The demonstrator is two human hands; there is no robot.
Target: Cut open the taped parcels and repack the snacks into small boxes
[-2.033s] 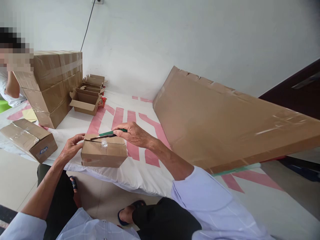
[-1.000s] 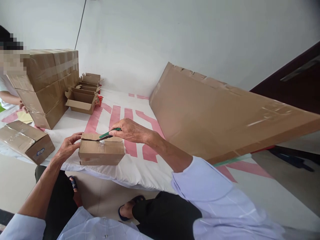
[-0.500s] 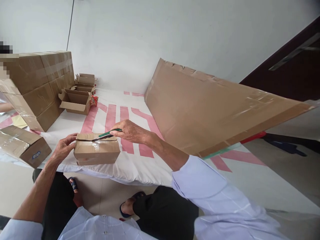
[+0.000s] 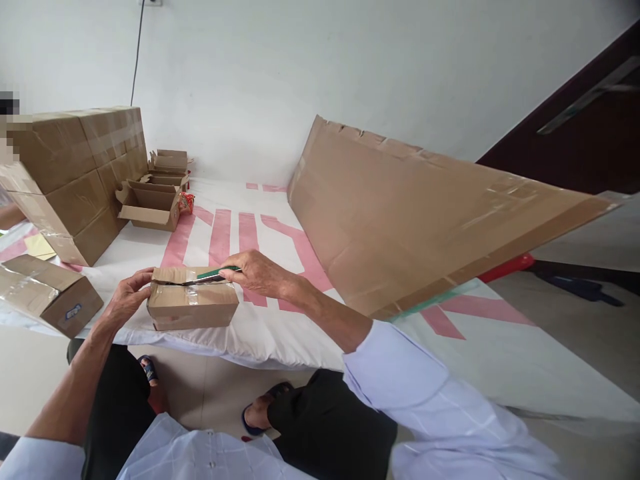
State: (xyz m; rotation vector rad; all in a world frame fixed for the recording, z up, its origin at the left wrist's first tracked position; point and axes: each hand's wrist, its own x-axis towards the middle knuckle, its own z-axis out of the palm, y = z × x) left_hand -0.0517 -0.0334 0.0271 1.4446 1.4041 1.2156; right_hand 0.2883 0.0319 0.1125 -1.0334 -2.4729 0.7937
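Observation:
A small taped cardboard box (image 4: 193, 308) sits at the table's front edge. My left hand (image 4: 131, 293) grips its left end, with the fingers over the upper corner. In my right hand (image 4: 254, 272) is a green-handled box cutter (image 4: 209, 274), held nearly flat over the lid. Its blade points left and lies at the top seam, by the strip of clear tape. How deep the tip goes in is hidden. A second taped box (image 4: 53, 293) with a blue mark rests just left of my left hand.
Stacked taped cartons (image 4: 80, 180) stand at the back left, beside several open small boxes (image 4: 149, 205) and a red packet (image 4: 187, 203). A large cardboard sheet (image 4: 415, 213) leans up on the right. Part of another person's arm (image 4: 11, 216) shows at the far left.
My right hand and the box cutter have dropped slightly toward the box, and the blade lies flatter along the seam. My left hand and the box stay in place.

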